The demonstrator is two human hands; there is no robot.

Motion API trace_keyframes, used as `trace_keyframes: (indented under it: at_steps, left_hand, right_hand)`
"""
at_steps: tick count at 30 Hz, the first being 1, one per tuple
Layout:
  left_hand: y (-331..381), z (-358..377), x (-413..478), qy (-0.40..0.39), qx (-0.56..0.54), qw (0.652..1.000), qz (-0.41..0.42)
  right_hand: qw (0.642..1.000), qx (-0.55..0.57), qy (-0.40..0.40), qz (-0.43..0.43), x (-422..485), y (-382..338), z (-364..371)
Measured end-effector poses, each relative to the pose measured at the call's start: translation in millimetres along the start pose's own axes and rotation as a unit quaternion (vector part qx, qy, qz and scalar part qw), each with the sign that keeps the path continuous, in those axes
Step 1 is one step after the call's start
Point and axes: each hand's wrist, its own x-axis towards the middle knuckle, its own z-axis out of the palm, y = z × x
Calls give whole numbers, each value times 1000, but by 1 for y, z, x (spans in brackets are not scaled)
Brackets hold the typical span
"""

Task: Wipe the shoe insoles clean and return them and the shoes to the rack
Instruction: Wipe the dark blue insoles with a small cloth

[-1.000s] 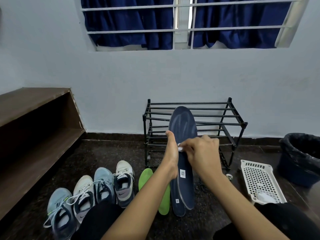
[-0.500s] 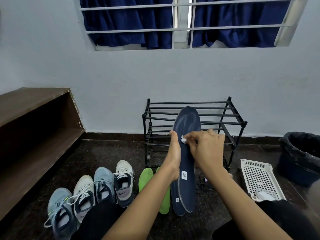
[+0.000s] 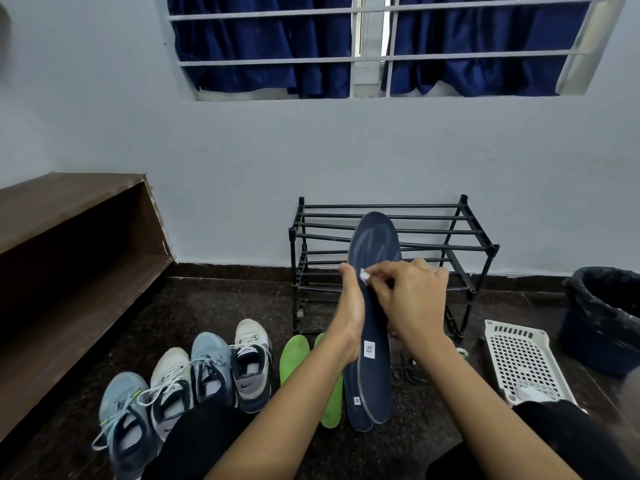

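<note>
Wipe [image 3: 363, 276] mostly hidden by right hand [image 3: 412, 299].

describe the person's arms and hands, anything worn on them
The left forearm and right forearm are bare, with no sleeves in view. The left hand and right hand wear no gloves, and no watch, bracelet or ring shows on the sides visible here.

Insole [image 3: 375, 375] hides left hand's [image 3: 349, 315] grip
</note>
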Motion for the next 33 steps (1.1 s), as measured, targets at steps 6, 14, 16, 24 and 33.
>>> trace_keyframes:
  at_steps: [6,14,16,24,33]
  left_hand:
    - [8,-7,2,25,-2,1000,-7]
    - [15,-12,4,53,-11,999,9]
    - [10,-8,2,44,-3,999,-2]
    - [6,-9,7,44,-4,998,-34]
    - [10,-14,8,44,-27,998,-47]
  right_hand:
    - [991,126,-41,33,-9,-7,0]
    - [993,101,-53,23,-11,-14,6]
    - [992,106,-47,41,-4,-8,5]
    - [992,100,-54,46,-4,-7,10]
    - [992,100,-71,27,-10,-11,8]
